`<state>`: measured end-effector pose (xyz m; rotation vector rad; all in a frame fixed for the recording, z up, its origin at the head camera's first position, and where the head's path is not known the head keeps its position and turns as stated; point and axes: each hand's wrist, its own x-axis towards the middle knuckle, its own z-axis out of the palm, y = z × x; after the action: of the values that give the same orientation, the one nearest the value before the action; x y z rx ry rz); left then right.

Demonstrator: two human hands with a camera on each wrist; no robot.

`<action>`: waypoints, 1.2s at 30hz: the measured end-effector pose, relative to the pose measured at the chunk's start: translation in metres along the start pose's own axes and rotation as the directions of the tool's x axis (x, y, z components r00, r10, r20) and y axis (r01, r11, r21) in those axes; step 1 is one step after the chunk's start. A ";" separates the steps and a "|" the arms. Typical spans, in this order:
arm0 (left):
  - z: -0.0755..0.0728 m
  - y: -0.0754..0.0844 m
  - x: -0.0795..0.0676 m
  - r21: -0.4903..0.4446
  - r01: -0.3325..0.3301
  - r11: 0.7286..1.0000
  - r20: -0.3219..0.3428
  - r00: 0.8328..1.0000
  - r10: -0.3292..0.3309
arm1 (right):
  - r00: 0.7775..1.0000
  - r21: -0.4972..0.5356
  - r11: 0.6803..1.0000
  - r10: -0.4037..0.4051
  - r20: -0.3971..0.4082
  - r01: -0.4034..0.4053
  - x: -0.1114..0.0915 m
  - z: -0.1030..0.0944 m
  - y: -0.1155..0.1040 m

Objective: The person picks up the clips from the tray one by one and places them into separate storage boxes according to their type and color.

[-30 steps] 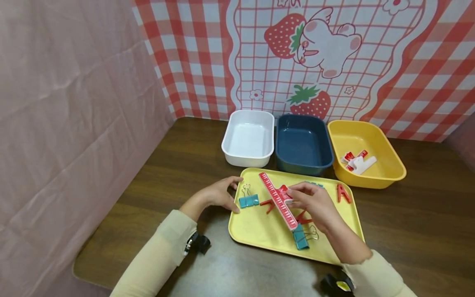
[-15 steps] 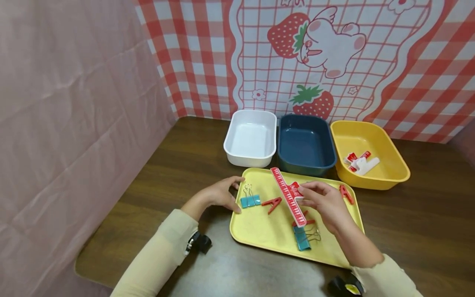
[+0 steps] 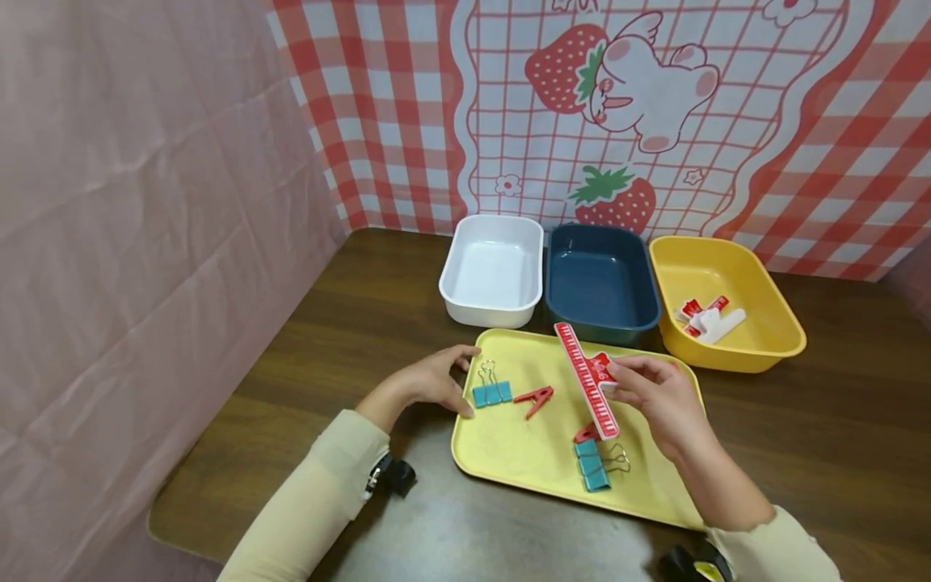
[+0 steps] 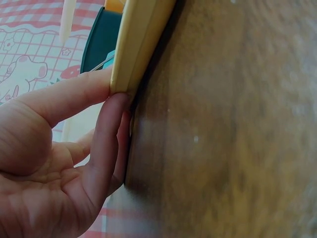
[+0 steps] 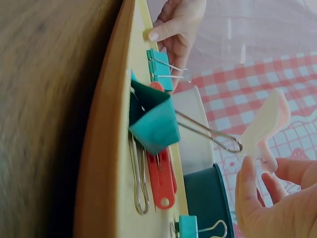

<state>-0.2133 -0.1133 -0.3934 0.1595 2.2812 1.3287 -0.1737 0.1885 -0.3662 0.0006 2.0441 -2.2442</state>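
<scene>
A long clip (image 3: 587, 381) with a red-and-white piano-key pattern is pinched between the thumb and fingers of my right hand (image 3: 658, 400), raised over the yellow tray (image 3: 520, 461). From the right wrist view, the pale back of this clip (image 5: 265, 124) shows. My left hand (image 3: 432, 380) holds the tray's left edge; in the left wrist view its fingertips meet the rim (image 4: 130, 59). On the tray lie a teal binder clip (image 3: 493, 394) near that hand, a red clothespin (image 3: 536, 398) and another teal binder clip (image 3: 592, 466). A second red clothespin (image 3: 586, 433) is partly covered by the held clip.
Behind the tray stand a white bin (image 3: 490, 311), a dark blue bin (image 3: 604, 323) and a yellow bin (image 3: 752, 356) side by side. Several red-and-white clips (image 3: 709, 319) lie inside the yellow one. A checked cloth (image 3: 407, 121) hangs at the back of the wooden table (image 3: 305, 356).
My right hand has shifted to the right and slightly away with the piano-key clip, uncovering the red clothespin near the tray's middle. My left hand stays at the tray's edge.
</scene>
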 end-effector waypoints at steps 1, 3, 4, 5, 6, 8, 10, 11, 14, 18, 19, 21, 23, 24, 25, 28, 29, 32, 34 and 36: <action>0.000 0.000 0.000 0.000 -0.003 1.000 0.001 1.000 0.003 | 1.000 0.007 1.000 -0.006 -0.003 0.006 0.000 -0.001 -0.001; -0.001 -0.001 0.001 0.004 -0.014 1.000 0.004 1.000 0.014 | 1.000 0.017 1.000 -0.014 -0.009 0.015 0.000 -0.004 -0.002; -0.001 -0.001 0.001 0.005 -0.019 1.000 0.006 1.000 0.019 | 1.000 0.025 1.000 -0.016 -0.016 0.017 -0.001 -0.005 -0.002; -0.001 -0.002 0.002 0.005 -0.023 1.000 0.007 1.000 0.023 | 1.000 0.028 0.999 -0.017 -0.023 0.018 -0.001 -0.007 -0.003; -0.001 -0.002 0.002 0.005 -0.027 1.000 0.009 1.000 0.027 | 0.999 0.033 0.999 -0.017 -0.031 0.018 -0.001 -0.009 -0.003; -0.001 -0.002 0.002 0.001 -0.029 1.000 0.012 1.000 0.029 | 0.999 0.041 0.999 -0.011 -0.043 0.013 -0.002 -0.012 -0.003; -0.001 -0.003 0.001 -0.003 -0.030 1.000 0.012 0.999 0.030 | 0.999 0.049 0.999 -0.005 -0.054 0.008 -0.003 -0.015 -0.003; -0.001 -0.003 0.001 -0.004 -0.029 1.000 0.011 0.999 0.030 | 0.998 0.055 0.998 -0.004 -0.058 0.007 -0.003 -0.016 -0.003; -0.001 -0.003 0.000 -0.011 -0.029 1.000 0.011 1.000 0.029 | 0.998 0.082 0.997 -0.003 -0.064 0.008 -0.003 -0.020 -0.004; -0.001 -0.003 0.000 -0.022 -0.027 0.999 0.009 1.000 0.027 | 0.997 0.121 0.992 -0.013 -0.081 0.023 -0.003 -0.026 -0.005; 0.000 -0.003 0.000 -0.022 -0.024 0.999 0.008 1.000 0.024 | 0.996 0.131 0.991 -0.016 -0.087 0.027 -0.003 -0.028 -0.005; 0.000 -0.003 0.000 -0.020 -0.019 1.000 0.007 1.000 0.019 | 0.995 0.145 0.989 -0.019 -0.102 0.034 -0.003 -0.031 -0.005; 0.001 -0.003 0.000 -0.018 -0.013 1.000 0.008 1.000 0.013 | 0.994 0.163 0.986 -0.024 -0.111 0.042 -0.003 -0.034 -0.005; 0.001 -0.003 0.000 -0.018 -0.013 1.000 0.009 1.000 0.014 | 0.993 0.177 0.983 -0.027 -0.113 0.047 -0.003 -0.035 -0.004; 0.001 -0.003 0.000 -0.018 -0.014 1.000 0.011 1.000 0.014 | 0.993 0.188 0.981 -0.033 -0.114 0.054 -0.003 -0.036 -0.004; 0.001 -0.003 0.000 -0.021 -0.016 1.000 0.012 1.000 0.016 | 0.992 0.218 0.973 -0.049 -0.119 0.074 -0.003 -0.039 -0.003; 0.001 -0.002 0.000 -0.020 -0.014 1.000 0.010 1.000 0.015 | 0.991 0.222 0.972 -0.047 -0.124 0.074 -0.003 -0.040 -0.003; 0.000 -0.002 0.000 -0.018 -0.014 1.000 0.006 1.000 0.014 | 0.989 0.206 0.976 -0.038 -0.146 0.067 0.002 -0.050 0.004; 0.000 -0.002 0.000 -0.014 -0.014 1.000 0.005 1.000 0.014 | 0.986 0.184 0.981 -0.030 -0.163 0.061 0.011 -0.063 0.016; 0.001 -0.002 0.000 -0.015 -0.015 1.000 0.006 1.000 0.015 | 0.982 0.165 0.985 -0.015 -0.187 0.047 0.015 -0.071 0.020</action>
<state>-0.2131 -0.1134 -0.3953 0.1759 2.2686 1.3509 -0.1924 0.2565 -0.3944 0.2000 1.9416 -2.5164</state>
